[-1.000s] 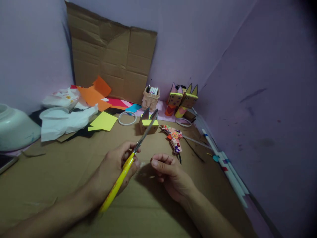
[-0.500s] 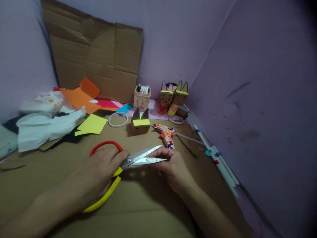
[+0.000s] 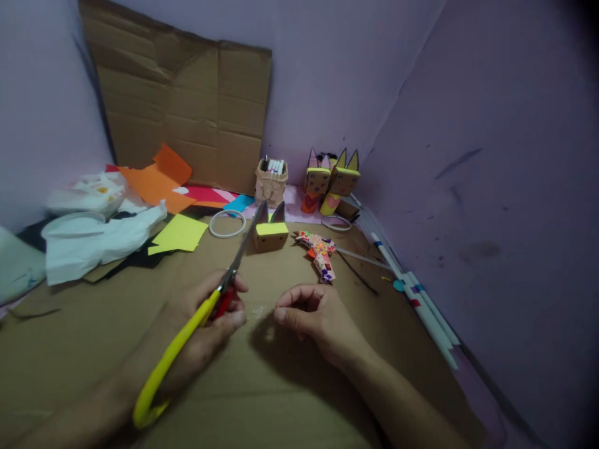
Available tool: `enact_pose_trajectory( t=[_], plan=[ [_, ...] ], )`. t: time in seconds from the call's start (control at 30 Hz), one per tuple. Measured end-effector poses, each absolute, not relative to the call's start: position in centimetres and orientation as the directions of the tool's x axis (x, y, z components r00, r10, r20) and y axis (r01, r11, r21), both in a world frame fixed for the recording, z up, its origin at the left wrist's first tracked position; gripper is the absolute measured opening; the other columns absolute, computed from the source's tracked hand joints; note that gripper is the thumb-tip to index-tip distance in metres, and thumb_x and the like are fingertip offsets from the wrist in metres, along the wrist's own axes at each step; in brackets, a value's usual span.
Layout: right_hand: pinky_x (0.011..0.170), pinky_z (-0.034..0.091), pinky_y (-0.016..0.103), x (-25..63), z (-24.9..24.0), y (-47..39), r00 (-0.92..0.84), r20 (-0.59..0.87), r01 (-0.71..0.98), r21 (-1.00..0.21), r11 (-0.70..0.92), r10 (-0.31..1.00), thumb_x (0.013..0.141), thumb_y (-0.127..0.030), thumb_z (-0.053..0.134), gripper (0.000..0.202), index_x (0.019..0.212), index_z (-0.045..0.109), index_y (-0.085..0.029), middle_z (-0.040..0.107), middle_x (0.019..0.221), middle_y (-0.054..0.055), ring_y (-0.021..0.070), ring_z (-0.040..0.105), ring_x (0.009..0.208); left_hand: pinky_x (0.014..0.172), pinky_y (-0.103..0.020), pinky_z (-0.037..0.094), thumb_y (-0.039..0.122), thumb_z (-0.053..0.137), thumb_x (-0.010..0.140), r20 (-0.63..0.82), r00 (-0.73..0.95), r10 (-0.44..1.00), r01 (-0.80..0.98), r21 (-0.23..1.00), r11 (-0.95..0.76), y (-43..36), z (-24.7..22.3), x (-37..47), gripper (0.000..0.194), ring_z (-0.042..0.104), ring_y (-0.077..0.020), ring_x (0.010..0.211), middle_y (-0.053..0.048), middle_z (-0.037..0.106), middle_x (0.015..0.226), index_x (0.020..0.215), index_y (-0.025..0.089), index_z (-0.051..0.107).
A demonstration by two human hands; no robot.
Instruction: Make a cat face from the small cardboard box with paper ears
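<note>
My left hand (image 3: pixel 206 330) is wrapped round the scissors (image 3: pixel 187 333), which have one yellow and one red handle. Their blades point up and away, toward a small cardboard box head (image 3: pixel 271 241) with a yellow top and dark pointed ears. To the right, my right hand (image 3: pixel 313 315) is closed in a pinch above the cardboard surface (image 3: pixel 243 386); whatever sits between thumb and forefinger is too small to make out. Beyond it lies a glue gun (image 3: pixel 319 252) with a flowery cover.
Two eared cardboard figures (image 3: pixel 318 182) stand at the back beside a pen holder (image 3: pixel 271 187). White rolled tubes (image 3: pixel 428 318) line the right wall. Coloured paper (image 3: pixel 180 234) and white plastic (image 3: pixel 103 240) lie at left; two rings (image 3: pixel 227 234) lie behind.
The scissors have swung from pointing right, blades apart near my right hand, to pointing up and away with blades together. My left hand has turned with them; my right hand still pinches.
</note>
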State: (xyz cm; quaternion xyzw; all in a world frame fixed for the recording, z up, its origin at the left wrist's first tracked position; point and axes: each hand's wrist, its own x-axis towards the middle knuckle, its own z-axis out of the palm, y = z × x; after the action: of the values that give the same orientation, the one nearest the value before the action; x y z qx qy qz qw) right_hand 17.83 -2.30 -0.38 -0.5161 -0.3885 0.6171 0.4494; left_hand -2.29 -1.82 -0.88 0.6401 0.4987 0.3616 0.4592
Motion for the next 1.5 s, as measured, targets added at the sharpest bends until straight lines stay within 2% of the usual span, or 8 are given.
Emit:
enact_pose_trajectory(
  t=[0.1,0.23,0.73,1.0,1.13,1.23,1.37,1.5],
  plan=[
    [0.037,0.029,0.018,17.2,-0.5,-2.6,-0.114,-0.306,-0.136,-0.937,-0.320,0.945,0.046,-0.020,0.083,0.017,0.054,0.069,-0.017,0.061,0.044,-0.004,0.0041,0.042,0.037,0.049,-0.021,0.040,0.033,0.064,0.078,-0.101,0.296,0.950,0.235,0.972,0.031,-2.1,-0.5,-1.0,0.027,0.049,-0.0101,0.054,0.004,0.058,0.074,0.100,0.024,0.050],
    [0.041,0.033,0.019,16.4,-0.6,-3.0,-0.102,-0.297,-0.102,-0.946,-0.307,0.949,0.048,-0.017,0.078,0.012,0.053,0.067,-0.017,0.059,0.043,-0.004,0.0049,0.043,0.038,0.052,-0.022,0.042,0.035,0.065,0.077,-0.063,0.288,0.955,0.214,0.977,0.000,-2.1,-0.4,-0.3,0.030,0.053,-0.0114,0.059,0.003,0.057,0.075,0.099,0.023,0.050],
    [0.046,0.038,0.023,16.0,-1.9,-3.6,-0.048,0.098,0.158,-0.982,0.105,0.994,0.066,-0.023,0.068,0.007,0.062,0.071,-0.018,0.067,0.060,0.003,0.0107,0.051,0.049,0.051,-0.023,0.042,0.032,0.063,0.074,-0.022,0.261,0.965,0.271,0.961,-0.051,-2.2,-0.5,0.2,0.027,0.052,-0.0121,0.056,0.004,0.058,0.068,0.097,0.022,0.055],
    [0.045,0.035,0.023,16.0,-2.1,-3.5,-0.049,0.090,0.186,-0.978,0.098,0.995,0.066,-0.024,0.068,0.008,0.065,0.073,-0.018,0.067,0.060,0.003,0.0101,0.049,0.047,0.048,-0.023,0.040,0.029,0.060,0.072,-0.092,0.270,0.959,0.194,0.980,0.039,-2.1,-0.4,0.7,0.029,0.049,-0.0096,0.049,0.004,0.057,0.069,0.099,0.022,0.052],
    [0.044,0.036,0.023,16.2,-2.2,-3.5,-0.059,0.148,0.221,-0.962,0.158,0.987,0.069,-0.021,0.066,0.008,0.066,0.072,-0.018,0.067,0.060,0.003,0.0101,0.049,0.047,0.052,-0.024,0.043,0.030,0.060,0.072,-0.064,0.227,0.972,0.193,0.981,0.020,-2.3,0.0,0.8,0.029,0.051,-0.0111,0.054,0.004,0.058,0.068,0.098,0.021,0.052],
    [0.046,0.040,0.022,16.4,-2.3,-3.7,-0.083,0.299,0.323,-0.894,0.309,0.951,0.073,-0.017,0.064,0.008,0.069,0.071,-0.017,0.067,0.063,0.003,0.0105,0.054,0.050,0.054,-0.023,0.044,0.029,0.061,0.073,-0.026,0.228,0.973,0.243,0.969,-0.031,-2.4,-0.2,0.7,0.029,0.053,-0.0112,0.057,0.003,0.059,0.070,0.099,0.020,0.053],
    [0.049,0.044,0.021,16.6,-2.4,-3.8,-0.144,0.568,0.429,-0.702,0.568,0.811,0.078,-0.012,0.059,0.012,0.074,0.069,-0.016,0.067,0.066,0.004,0.0116,0.059,0.053,0.053,-0.023,0.043,0.026,0.061,0.072,-0.022,0.219,0.975,0.250,0.968,-0.034,-2.4,-0.7,0.6,0.030,0.053,-0.0113,0.057,0.004,0.059,0.069,0.100,0.022,0.052],
    [0.053,0.048,0.022,16.6,-2.5,-3.9,-0.206,0.645,0.498,-0.578,0.646,0.736,0.082,-0.011,0.057,0.012,0.080,0.069,-0.015,0.069,0.071,0.007,0.0132,0.062,0.059,0.054,-0.023,0.045,0.026,0.061,0.070,-0.008,0.194,0.981,0.237,0.971,-0.039,-2.3,-1.0,0.7,0.031,0.055,-0.0125,0.059,0.004,0.060,0.070,0.100,0.022,0.052]
  ],
)
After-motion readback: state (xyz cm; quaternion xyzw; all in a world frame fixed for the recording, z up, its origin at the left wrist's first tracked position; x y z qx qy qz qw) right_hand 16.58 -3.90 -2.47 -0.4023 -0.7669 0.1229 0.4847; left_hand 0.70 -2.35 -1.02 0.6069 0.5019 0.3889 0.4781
